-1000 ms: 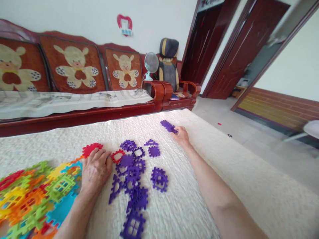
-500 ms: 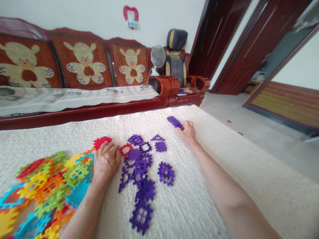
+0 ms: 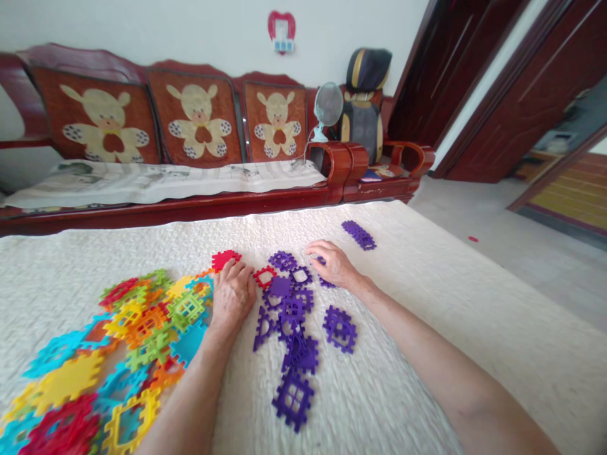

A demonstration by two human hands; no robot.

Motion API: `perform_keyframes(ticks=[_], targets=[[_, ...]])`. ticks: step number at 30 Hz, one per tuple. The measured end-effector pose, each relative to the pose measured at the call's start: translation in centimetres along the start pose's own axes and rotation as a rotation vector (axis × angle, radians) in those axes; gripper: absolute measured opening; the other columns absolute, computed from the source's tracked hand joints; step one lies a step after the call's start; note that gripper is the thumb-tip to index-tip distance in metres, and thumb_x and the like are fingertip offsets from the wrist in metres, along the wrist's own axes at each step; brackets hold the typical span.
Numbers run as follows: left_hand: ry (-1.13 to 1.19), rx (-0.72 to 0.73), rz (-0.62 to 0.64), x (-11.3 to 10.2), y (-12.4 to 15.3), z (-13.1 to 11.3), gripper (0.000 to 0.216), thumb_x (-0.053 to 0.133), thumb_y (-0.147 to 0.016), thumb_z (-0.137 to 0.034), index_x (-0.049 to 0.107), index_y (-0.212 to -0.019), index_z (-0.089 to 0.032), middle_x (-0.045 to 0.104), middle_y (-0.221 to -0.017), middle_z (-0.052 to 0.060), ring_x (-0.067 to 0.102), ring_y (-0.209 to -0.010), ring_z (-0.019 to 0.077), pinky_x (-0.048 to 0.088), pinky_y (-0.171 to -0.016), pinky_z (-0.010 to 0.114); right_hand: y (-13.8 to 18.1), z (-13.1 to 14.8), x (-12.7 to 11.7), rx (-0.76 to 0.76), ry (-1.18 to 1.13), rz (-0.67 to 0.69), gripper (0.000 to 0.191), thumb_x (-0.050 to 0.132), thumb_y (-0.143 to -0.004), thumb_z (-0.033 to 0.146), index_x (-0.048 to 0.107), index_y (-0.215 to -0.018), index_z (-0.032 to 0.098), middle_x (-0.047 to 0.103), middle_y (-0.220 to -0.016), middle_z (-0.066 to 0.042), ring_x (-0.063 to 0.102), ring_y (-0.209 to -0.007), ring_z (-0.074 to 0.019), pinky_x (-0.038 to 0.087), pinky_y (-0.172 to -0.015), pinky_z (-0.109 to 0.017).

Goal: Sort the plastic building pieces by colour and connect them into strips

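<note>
My left hand (image 3: 234, 292) rests palm down at the right edge of a mixed-colour pile of plastic interlocking tiles (image 3: 156, 344). Its fingertips touch a solid red tile (image 3: 225, 260), and no grip on it shows. A red frame tile (image 3: 264, 276) lies just right of those fingers. Over the far purple tiles hovers my right hand (image 3: 333, 263), its fingers stretched to the left with nothing visible in them; it partly covers a couple of purple pieces. Loose purple tiles (image 3: 293, 309) run in a cluster between my arms. Beyond my right hand lies an overlapping row of purple tiles (image 3: 359, 234).
A purple pair of tiles (image 3: 339, 328) lies beside my right forearm. All this is on a cream textured cover (image 3: 398, 278). Behind stand a wooden sofa (image 3: 284, 197) with bear-patterned cushions, a small fan (image 3: 328, 105) and an armchair (image 3: 379, 167). A red piece (image 3: 473, 239) is on the floor.
My right hand has let go of the purple row and moved left, over the loose purple tiles. The view has turned left; my left hand stays by the red tile.
</note>
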State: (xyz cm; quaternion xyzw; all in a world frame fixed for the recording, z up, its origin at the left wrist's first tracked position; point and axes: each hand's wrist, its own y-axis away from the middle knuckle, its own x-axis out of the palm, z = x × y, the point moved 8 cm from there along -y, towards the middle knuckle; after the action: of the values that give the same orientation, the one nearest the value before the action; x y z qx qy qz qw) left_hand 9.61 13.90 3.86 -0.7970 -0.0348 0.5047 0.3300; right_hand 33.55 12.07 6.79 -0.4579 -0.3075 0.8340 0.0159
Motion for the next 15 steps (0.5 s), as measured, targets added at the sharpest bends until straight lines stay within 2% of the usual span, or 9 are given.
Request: perform_keyframes(ticks=[3,7,11,15], targets=[[0.001,-0.016,0.004,0.0,0.0,0.1,0.032,0.042,-0.092,-0.022,0.073,-0.098,-0.02,0.072,-0.114,0.011,0.055,-0.126,0.0316,0.042,-0.106,0.049,-2.4,1.5,2.1,0.065,0.098,0.103,0.02,0.062,-0.089,0.027,0.069,-0.106,0.02,0.069,-0.111,-0.01,0.063,-0.105,-0.0238,0.048,-0.098,-0.04],[-0.001,-0.018,0.0,0.0,0.0,0.0,0.032,0.043,-0.092,-0.022,0.073,-0.099,-0.019,0.072,-0.116,0.011,0.055,-0.126,0.0318,0.042,-0.106,0.049,-4.0,3.1,4.3,0.213,0.246,0.157,0.043,0.071,-0.083,0.048,0.067,-0.112,0.017,0.066,-0.108,-0.015,0.062,-0.103,-0.0297,0.048,-0.095,-0.046],[-0.011,-0.02,0.006,-0.2,-0.1,-0.3,0.032,0.042,-0.093,-0.021,0.074,-0.096,-0.018,0.073,-0.113,0.011,0.056,-0.125,0.032,0.042,-0.106,0.05,-4.2,3.3,6.0,0.288,0.255,0.191,0.033,0.071,-0.082,0.044,0.067,-0.102,0.018,0.065,-0.103,-0.014,0.062,-0.099,-0.0283,0.05,-0.091,-0.043],[-0.017,-0.015,0.004,-0.2,-0.1,-0.3,0.033,0.042,-0.093,-0.021,0.074,-0.096,-0.018,0.073,-0.114,0.011,0.056,-0.125,0.0313,0.042,-0.106,0.049,-4.1,2.0,6.0,0.355,0.106,0.154,0.029,0.073,-0.076,0.034,0.067,-0.1,0.02,0.065,-0.101,-0.009,0.063,-0.095,-0.0237,0.051,-0.09,-0.039]])
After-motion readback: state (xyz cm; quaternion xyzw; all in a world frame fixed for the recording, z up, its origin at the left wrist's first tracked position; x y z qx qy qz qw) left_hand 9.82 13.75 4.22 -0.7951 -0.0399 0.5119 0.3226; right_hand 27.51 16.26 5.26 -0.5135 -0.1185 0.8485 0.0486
